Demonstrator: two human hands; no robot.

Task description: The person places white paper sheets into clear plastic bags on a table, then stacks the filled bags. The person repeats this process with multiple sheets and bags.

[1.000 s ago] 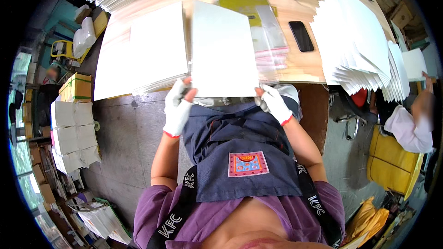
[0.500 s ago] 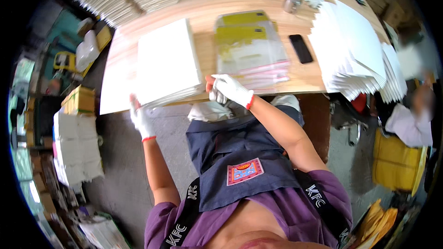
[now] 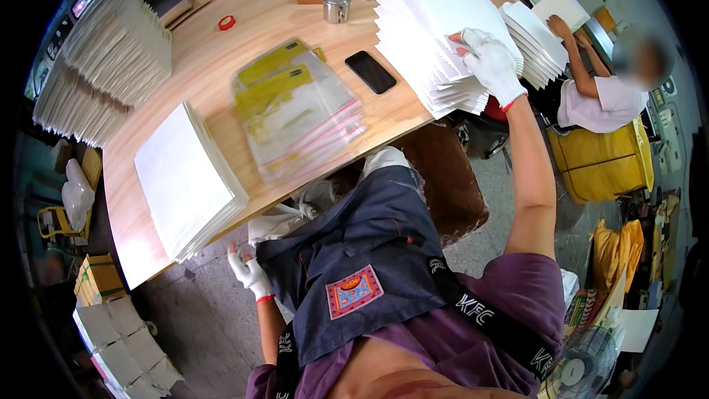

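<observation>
My right hand [image 3: 489, 66], in a white glove with bare fingertips and a red cuff, rests on the fanned stack of white sheets [image 3: 428, 44] at the table's right. Its fingers are stretched out over the top sheet. My left hand [image 3: 251, 273], gloved the same way, hangs off the table's near edge by the apron, fingers apart and holding nothing. Just beyond it, a neater stack of white sheets [image 3: 188, 177] lies at the left front of the table. Clear plastic bags with yellow-green print [image 3: 295, 118] lie in the middle.
On the wooden table [image 3: 214, 63] are a black phone [image 3: 371, 72], a metal cup [image 3: 337, 7], a red tape roll [image 3: 227, 23] and tall stacks of sheets [image 3: 122, 44]. A co-worker [image 3: 602, 100] handles sheets at the right. A brown box [image 3: 443, 185] stands below the table.
My right hand has moved from beside the left stack to the fanned right stack. My left hand has dropped away from the left stack's edge. The view has swung right.
</observation>
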